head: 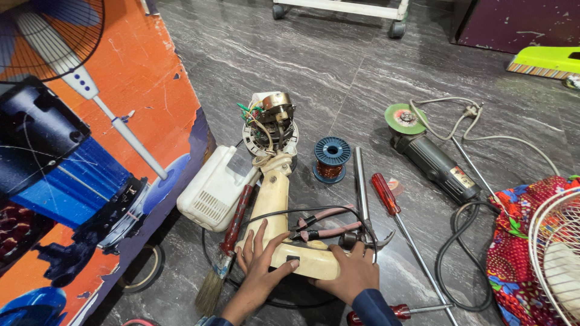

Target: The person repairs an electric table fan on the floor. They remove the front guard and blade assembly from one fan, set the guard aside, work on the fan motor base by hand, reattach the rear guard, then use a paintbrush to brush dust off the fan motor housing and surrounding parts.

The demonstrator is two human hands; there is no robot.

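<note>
A cream table-fan body (273,199) lies on the grey marble floor, its bare motor (270,118) with loose wires pointing away from me. My left hand (261,265) lies flat on the fan's base, fingers spread beside a small black switch. At the right end of the base, my right hand (353,273) grips the edge. A black cord loops over the base. Pink-handled pliers (320,224) and a claw hammer (361,199) lie just beyond my right hand.
A paintbrush (226,250), white motor cover (214,187), copper wire spool (331,158), red screwdrivers (393,208), and angle grinder (426,151) with cord surround the fan. A printed cardboard box (90,151) stands left. Patterned cloth (519,253) and a fan guard (559,253) lie right.
</note>
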